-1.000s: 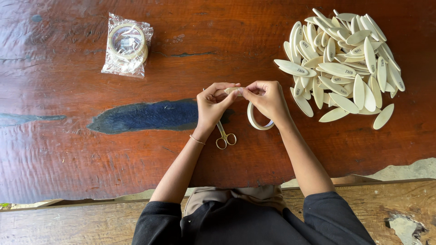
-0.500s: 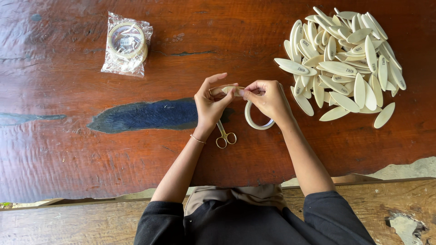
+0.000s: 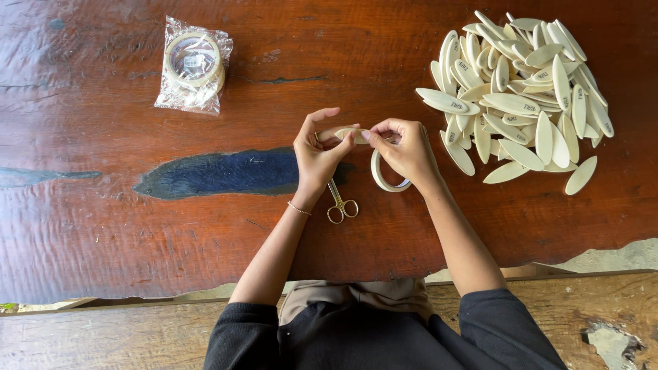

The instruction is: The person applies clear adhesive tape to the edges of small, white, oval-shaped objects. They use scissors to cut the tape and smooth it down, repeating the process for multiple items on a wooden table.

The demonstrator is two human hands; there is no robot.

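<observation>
Both hands meet over the big dark red-brown wooden table point(image 3: 103, 226). The left hand point(image 3: 317, 152) and the right hand point(image 3: 406, 147) pinch one small pale oval wooden piece point(image 3: 351, 134) between their fingertips, one hand at each end. The left hand's first finger sticks up, not bent.

A cream roll of tape point(image 3: 381, 175) hangs on the right hand, just under it, and the roll touches the table. I cannot tell if tape runs from the roll to the oval piece.

Small gold scissors point(image 3: 340, 204) lie flat on the table, just under the left wrist, with the round handles toward the person.

A big pile of pale oval wooden pieces point(image 3: 515, 96) lies to the right of the hands, near the right hand but not touching it.

A clear plastic bag with tape rolls inside point(image 3: 193, 65) lies far to the left of the hands, near the far edge of the table.

A long dark blue patch point(image 3: 226, 171) in the table sits just left of the left hand.
</observation>
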